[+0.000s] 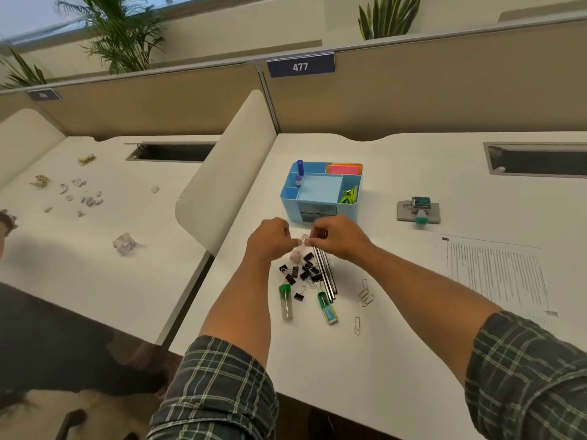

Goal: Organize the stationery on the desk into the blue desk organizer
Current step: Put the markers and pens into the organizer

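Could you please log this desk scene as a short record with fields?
organizer: blue desk organizer at the back of the white desk
already inside: sticky notes, glue stick, green clips
loose on desk: black binder clips, dark pencils, two green lead cases, paper clips
hands: left hand and right hand pinch a small clip between them
aside: stamp, printed sheet
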### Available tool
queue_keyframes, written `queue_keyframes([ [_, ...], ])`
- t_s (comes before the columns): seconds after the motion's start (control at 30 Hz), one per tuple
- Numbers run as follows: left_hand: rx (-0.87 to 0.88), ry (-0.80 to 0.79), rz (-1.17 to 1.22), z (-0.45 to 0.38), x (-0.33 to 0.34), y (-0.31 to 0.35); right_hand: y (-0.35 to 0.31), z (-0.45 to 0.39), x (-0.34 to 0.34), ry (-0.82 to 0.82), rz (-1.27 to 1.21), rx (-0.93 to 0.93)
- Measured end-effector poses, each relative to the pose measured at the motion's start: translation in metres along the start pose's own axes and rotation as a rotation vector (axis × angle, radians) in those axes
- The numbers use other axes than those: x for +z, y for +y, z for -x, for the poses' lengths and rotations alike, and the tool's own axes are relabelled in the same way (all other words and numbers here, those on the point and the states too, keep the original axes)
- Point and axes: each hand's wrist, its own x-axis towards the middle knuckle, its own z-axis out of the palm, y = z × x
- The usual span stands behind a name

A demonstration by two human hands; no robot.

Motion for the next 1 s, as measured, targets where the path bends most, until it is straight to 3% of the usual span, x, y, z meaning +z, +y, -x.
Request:
queue_keyframes([
  [0.13, -0.107, -0.320, -0.093, 0.029, 0.009, -0.011, -0.008, 0.020, 0.016, -0.201, 0.241, -0.056],
  [0.23, -0.174, -0.419, -0.087, 0.048, 0.019, -0.016, -0.011, 0.031, 0.026, -0.305, 0.378, -0.071],
  [0.77, -0.151, -0.350, -0.058, 0.083, 0.042, -0.017, 0.007, 0.059, 0.032, -0.345, 0.466, 0.056],
  [0.9, -0.135, -0.313, 0.075, 0.085, 0.042, -0.019, -0.007, 0.048, 0.029, -0.251, 0.497, 0.028],
  [1.0, -0.143, -0.208, 0.312, 0.087, 0.040, -0.022, -0.021, 0.036, 0.031, -0.188, 0.492, 0.038],
])
